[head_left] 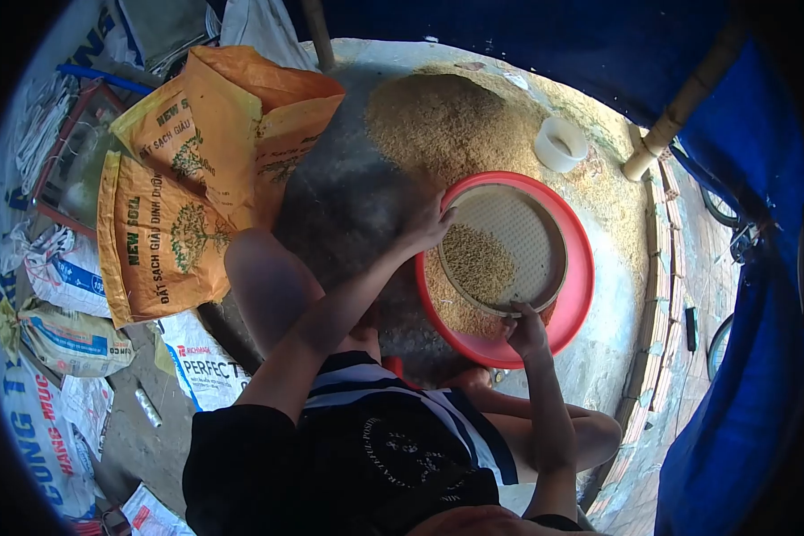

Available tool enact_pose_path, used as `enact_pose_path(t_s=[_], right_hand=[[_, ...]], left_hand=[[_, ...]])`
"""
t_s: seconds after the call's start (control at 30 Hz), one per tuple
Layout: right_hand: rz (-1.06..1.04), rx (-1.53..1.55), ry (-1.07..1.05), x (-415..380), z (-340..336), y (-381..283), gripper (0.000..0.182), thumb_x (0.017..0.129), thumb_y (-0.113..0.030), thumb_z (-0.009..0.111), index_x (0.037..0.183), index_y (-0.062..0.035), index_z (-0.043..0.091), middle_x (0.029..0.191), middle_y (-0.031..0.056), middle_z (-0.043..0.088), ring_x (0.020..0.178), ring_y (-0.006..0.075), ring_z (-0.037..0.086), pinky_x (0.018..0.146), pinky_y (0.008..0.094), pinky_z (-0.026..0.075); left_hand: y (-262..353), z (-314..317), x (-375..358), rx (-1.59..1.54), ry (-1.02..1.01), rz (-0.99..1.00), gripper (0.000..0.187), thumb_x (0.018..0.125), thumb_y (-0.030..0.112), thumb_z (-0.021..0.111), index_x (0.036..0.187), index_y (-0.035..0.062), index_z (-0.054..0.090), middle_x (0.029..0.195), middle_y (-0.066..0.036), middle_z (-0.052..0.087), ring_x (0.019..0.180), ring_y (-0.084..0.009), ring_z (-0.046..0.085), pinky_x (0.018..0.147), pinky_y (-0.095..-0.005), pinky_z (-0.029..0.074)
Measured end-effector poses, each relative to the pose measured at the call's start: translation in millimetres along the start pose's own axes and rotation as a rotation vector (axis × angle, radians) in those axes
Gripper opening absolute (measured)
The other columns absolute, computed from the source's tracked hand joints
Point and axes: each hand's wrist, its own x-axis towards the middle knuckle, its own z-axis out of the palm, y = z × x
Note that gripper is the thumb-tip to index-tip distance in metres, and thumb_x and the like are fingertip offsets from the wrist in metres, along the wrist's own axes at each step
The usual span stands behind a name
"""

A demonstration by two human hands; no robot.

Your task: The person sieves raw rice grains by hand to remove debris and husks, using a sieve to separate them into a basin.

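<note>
A round sieve (545, 234) with a pale mesh is held over a red basin (582, 268). Golden-brown grain (478, 263) lies gathered on the left and lower part of the mesh. My left hand (431, 223) grips the sieve's rim at its upper left, with some fingers blurred. At the lower edge, the fingers and thumb of my right hand (525, 330) are closed on the rim. More grain (460, 314) shows in the basin, below the sieve's lower left side.
Beyond the basin, a large heap of grain (447, 121) spreads over the concrete floor, with a white tub (561, 145) beside it. Orange soil bags (174, 223) stand at left among several white sacks (201, 362). A bamboo post (679, 112) and blue tarp (732, 429) border the right.
</note>
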Motion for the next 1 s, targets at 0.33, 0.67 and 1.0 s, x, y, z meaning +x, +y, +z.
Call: enact_pose_path(t_s=[0.33, 0.67, 1.0], right_hand=[[-0.105, -0.032, 0.035, 3.6, 48.1, -22.9, 0.008, 0.076, -0.013, 0.049, 0.080, -0.0109, 0.042, 0.063, -0.0020, 0.043, 0.042, 0.0051, 0.039, 0.037, 0.0173, 0.034], [-0.125, -0.200, -0.137, 12.3, 206.2, -78.5, 0.010, 0.077, -0.010, 0.049, 0.082, -0.0107, 0.041, 0.057, -0.0032, 0.039, 0.040, 0.0037, 0.035, 0.035, 0.0153, 0.029], [-0.174, -0.478, -0.382, 52.5, 389.4, -69.5, 0.010, 0.077, -0.009, 0.047, 0.078, -0.0065, 0.037, 0.053, -0.0032, 0.034, 0.040, 0.0031, 0.033, 0.034, 0.0153, 0.028]], left_hand=[[117.0, -200.9, -0.7, 0.604, 0.420, 0.645, 0.035, 0.076, 0.023, 0.050, 0.106, 0.0051, 0.046, 0.098, -0.016, 0.049, 0.097, -0.0302, 0.043, 0.080, -0.0340, 0.036], [46.4, -301.9, -51.3, 1.077, 0.564, 0.274, 0.028, 0.066, 0.027, 0.060, 0.091, 0.0152, 0.057, 0.110, -0.010, 0.041, 0.118, -0.0331, 0.013, 0.089, -0.0595, 0.002], [25.5, -294.9, -88.9, 0.902, 0.565, 0.228, 0.015, 0.065, 0.014, 0.062, 0.079, 0.0098, 0.059, 0.108, -0.009, 0.040, 0.118, -0.0313, 0.015, 0.093, -0.0549, 0.003]])
